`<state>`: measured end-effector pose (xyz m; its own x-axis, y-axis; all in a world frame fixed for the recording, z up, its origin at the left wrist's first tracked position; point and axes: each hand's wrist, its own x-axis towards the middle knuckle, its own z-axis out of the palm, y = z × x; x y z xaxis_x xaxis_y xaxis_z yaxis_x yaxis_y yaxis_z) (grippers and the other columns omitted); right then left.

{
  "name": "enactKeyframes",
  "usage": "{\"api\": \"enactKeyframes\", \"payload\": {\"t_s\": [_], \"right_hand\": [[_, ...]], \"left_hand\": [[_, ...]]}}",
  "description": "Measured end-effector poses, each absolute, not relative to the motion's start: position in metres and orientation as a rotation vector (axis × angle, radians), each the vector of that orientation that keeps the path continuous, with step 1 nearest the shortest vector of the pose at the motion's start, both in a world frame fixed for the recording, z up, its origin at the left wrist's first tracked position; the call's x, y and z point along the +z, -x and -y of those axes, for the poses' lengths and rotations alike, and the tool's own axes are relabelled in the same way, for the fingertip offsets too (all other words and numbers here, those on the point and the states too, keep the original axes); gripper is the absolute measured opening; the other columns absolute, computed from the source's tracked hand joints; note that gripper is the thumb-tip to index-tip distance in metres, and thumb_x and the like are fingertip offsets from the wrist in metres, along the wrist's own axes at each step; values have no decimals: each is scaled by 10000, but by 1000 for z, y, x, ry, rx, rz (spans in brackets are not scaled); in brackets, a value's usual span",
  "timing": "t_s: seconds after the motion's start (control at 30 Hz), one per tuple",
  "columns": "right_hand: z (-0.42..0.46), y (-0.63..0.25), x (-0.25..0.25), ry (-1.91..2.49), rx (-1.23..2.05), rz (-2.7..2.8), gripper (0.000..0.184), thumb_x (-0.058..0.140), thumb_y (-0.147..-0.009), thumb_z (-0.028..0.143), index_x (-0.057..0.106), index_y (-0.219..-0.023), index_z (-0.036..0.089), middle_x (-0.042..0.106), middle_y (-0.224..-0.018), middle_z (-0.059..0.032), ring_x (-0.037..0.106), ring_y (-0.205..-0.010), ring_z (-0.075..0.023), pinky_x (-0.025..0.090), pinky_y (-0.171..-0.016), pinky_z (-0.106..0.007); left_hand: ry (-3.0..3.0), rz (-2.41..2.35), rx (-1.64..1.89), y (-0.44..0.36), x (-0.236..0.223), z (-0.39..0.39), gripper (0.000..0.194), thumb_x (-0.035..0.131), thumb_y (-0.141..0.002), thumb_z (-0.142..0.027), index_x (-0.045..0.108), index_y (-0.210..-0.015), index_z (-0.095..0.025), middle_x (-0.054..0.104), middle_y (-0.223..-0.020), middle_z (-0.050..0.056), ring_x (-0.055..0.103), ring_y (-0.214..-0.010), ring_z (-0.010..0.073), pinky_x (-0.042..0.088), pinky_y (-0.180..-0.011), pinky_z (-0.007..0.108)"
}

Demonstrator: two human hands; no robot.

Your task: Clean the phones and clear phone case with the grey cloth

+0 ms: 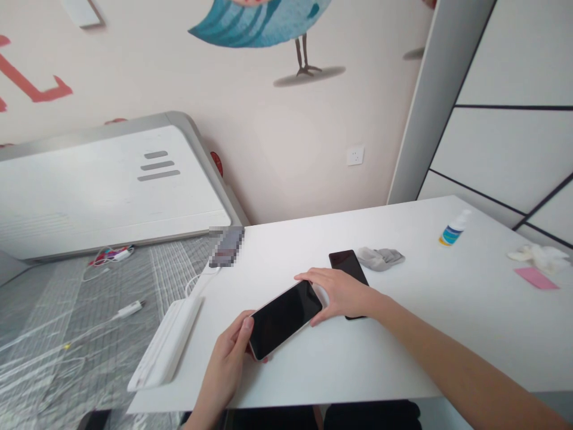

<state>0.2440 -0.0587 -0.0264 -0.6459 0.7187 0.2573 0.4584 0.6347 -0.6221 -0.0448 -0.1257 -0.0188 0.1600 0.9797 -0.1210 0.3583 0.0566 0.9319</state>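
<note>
A smartphone (285, 319) with a dark screen and a light edge is held face up and slanted above the white table. My left hand (226, 355) is closed around its lower left end, thumb on the edge and fingers underneath. Thumb and fingers of my right hand (344, 291) grip the opposite, upper right end. Behind my right hand a second dark smartphone (347, 263) lies on the table, partly covered by the hand and wrist. Touching or close to that phone is a crumpled grey cloth (380, 258).
A white power strip (166, 343) lies along the table's left edge (210, 364). Farther back is a blurred-out object (227, 246) with a cable. To the right are a small bottle (453, 230), a pink piece (536, 278) and crumpled white material (544, 258). A bed (170, 269) with cables adjoins the left.
</note>
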Motion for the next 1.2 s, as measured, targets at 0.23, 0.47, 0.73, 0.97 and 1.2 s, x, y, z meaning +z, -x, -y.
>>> {"api": "enactKeyframes", "payload": {"t_s": [0.23, 0.47, 0.73, 0.97, 1.2], "right_hand": [[60, -245, -29, 941, 611, 2354, 959, 833, -724, 652, 469, -1514, 248, 609, -1441, -107, 587, -1304, -306, 462, -1086, -410], [58, -241, -34, 973, 547, 2354, 977, 818, -724, 677, 480, -1509, 202, 607, -1449, -140, 587, -1313, -319, 476, -1078, -421], [55, -245, -38, 959, 462, 2409, 923, 886, -682, 604, 583, -1427, 150, 690, -1300, -172, 630, -1203, -348, 475, -1061, -474], [53, -254, -30, 1050, 469, 2326, 813, 808, -768, 640, 553, -1464, 306, 575, -1501, -61, 529, -1375, -279, 410, -1159, -407], [60, -347, -25, 1529, 274, 1882, 356, 533, -1000, 460, 721, -1219, 252, 708, -1246, -93, 699, -1049, -269, 554, -932, -443]], "left_hand": [[-1423, -1326, 823, 50, -26, 126, 509, 564, -950, -591, 569, -1282, -205, 658, -758, -23, 630, -673, 181, 478, -683, 292], [-1437, -1362, 782, 48, -26, 130, 624, 611, -929, -550, 412, -1390, -179, 551, -586, -86, 529, -548, 137, 415, -603, 255], [-1880, -1580, 578, 53, -31, 133, 746, 736, -843, -419, 354, -1470, -288, 667, -1076, 39, 646, -881, 229, 519, -817, 391], [-2272, -1617, 631, 58, -44, 126, 559, 754, -832, -401, 499, -1310, -261, 622, -1181, 72, 602, -1088, 291, 513, -940, 470], [-2393, -1665, 688, 55, -50, 128, 543, 755, -818, -515, 539, -1228, -233, 584, -1204, 96, 572, -1133, 327, 496, -979, 522]]}}
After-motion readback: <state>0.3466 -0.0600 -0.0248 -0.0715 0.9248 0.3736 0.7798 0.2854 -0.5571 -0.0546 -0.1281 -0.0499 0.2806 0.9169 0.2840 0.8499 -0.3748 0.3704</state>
